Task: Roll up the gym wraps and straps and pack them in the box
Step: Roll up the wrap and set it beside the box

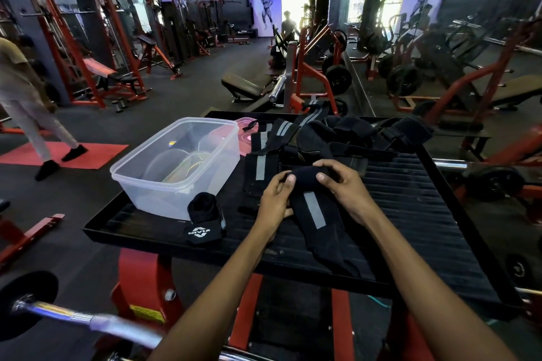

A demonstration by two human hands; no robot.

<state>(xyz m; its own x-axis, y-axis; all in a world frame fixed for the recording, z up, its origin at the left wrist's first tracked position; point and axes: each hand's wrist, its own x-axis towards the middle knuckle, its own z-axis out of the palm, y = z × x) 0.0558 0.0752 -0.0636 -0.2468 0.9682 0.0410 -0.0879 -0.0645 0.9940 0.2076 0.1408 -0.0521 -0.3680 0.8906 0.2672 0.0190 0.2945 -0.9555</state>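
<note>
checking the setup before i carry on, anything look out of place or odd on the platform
One thing: a rolled wrap sits on the black platform against the clear box, not inside it, with its logo end lying loose. The box looks empty. Both hands are rolling a grey-striped wrap; other straps lie heaped behind.

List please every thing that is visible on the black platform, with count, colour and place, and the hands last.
plastic box: 1, clear, left side of platform, no wraps inside
rolled wrap: 1, black, in front of box
lid: 1, pink, behind box
flat wraps: several, black with grey stripe, centre
strap pile: count unclear, black, far right
wrap being rolled: 1, black with grey stripe, near centre
left hand: grips the roll
right hand: grips the roll
</note>
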